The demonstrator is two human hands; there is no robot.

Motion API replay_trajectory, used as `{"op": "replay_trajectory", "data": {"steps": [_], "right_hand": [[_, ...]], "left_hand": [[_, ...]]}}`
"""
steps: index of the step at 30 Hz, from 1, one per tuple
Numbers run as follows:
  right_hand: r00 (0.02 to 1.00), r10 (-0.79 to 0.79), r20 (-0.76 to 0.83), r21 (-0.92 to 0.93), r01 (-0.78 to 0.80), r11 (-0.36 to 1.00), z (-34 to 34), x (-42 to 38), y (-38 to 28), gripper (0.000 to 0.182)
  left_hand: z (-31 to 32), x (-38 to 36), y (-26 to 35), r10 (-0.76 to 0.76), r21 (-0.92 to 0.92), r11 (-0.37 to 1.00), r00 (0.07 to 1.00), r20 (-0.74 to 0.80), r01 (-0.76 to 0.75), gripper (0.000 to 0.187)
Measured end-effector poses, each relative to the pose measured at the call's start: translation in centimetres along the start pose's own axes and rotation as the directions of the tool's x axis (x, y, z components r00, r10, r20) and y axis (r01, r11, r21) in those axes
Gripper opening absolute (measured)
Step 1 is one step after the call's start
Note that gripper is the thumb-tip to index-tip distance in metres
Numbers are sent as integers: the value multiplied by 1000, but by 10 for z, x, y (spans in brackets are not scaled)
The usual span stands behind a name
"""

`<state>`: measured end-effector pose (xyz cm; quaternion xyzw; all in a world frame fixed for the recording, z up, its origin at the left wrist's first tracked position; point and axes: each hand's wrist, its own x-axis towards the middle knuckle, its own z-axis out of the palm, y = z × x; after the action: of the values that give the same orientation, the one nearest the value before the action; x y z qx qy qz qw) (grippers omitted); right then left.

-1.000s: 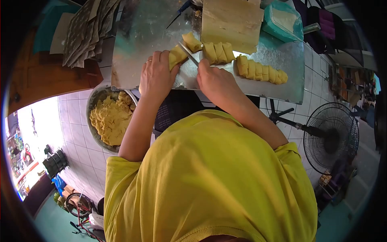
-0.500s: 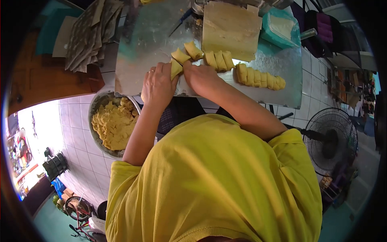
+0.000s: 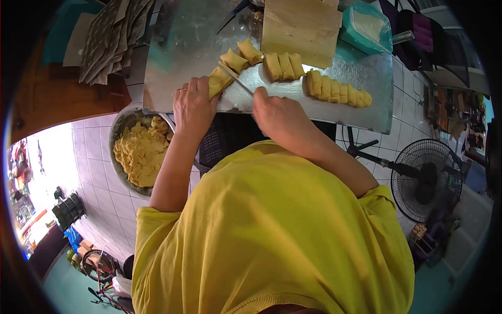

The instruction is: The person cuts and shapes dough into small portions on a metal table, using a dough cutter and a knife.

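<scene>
My left hand (image 3: pixel 194 107) is closed around the near end of a yellow dough roll (image 3: pixel 219 81) at the table's front edge. In my right hand (image 3: pixel 280 112) is a knife (image 3: pixel 239 82); its handle is hidden in the fist, and the thin blade points up and left to the roll's far end. Just beyond the blade lie two cut dough pieces, one (image 3: pixel 234 60) close to the roll and one (image 3: pixel 250 51) farther off. To the right sit a row of cut pieces (image 3: pixel 283 66) and a longer sliced row (image 3: pixel 337 90).
Behind the dough stands a tan board (image 3: pixel 300 31) on the metal table (image 3: pixel 178 57). A teal tub (image 3: pixel 366 29) of pale powder is at back right, a dark-handled tool (image 3: pixel 232 17) at the back. Below left is a bowl (image 3: pixel 116 157) of dough; a fan (image 3: pixel 426 180) stands right.
My right hand has drawn back to the right and toward me, bringing the knife blade into view. More of the dough roll shows beside my left hand. The view has shifted slightly.
</scene>
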<state>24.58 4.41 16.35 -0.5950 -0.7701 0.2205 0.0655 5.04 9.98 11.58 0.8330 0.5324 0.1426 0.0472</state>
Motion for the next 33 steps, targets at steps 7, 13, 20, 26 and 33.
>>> {"op": "replay_trajectory", "data": {"steps": [7, 13, 20, 26, 33], "right_hand": [[996, -86, 6, 20, 85, 996, 21, 36, -10, 14], [971, -217, -101, -12, 217, 976, 39, 68, 0, 11], [999, -43, 7, -20, 43, 999, 33, 30, 8, 9], [1000, 7, -22, -33, -8, 999, 34, 52, 7, 12], [999, -24, -30, 4, 24, 1000, 14, 42, -1, 14]], "left_hand": [[1, -2, -3, 7, -16, 1000, 999, -32, -8, 35], [-2, -6, 1, -19, -14, 1000, 1000, 2, 19, 39], [-14, -25, -7, -92, -119, 989, 996, -13, 90, 40], [-17, -2, -9, -31, -187, 982, 993, -116, 9, 41], [-3, -11, -6, -101, -145, 986, 987, -127, 82, 43]]}}
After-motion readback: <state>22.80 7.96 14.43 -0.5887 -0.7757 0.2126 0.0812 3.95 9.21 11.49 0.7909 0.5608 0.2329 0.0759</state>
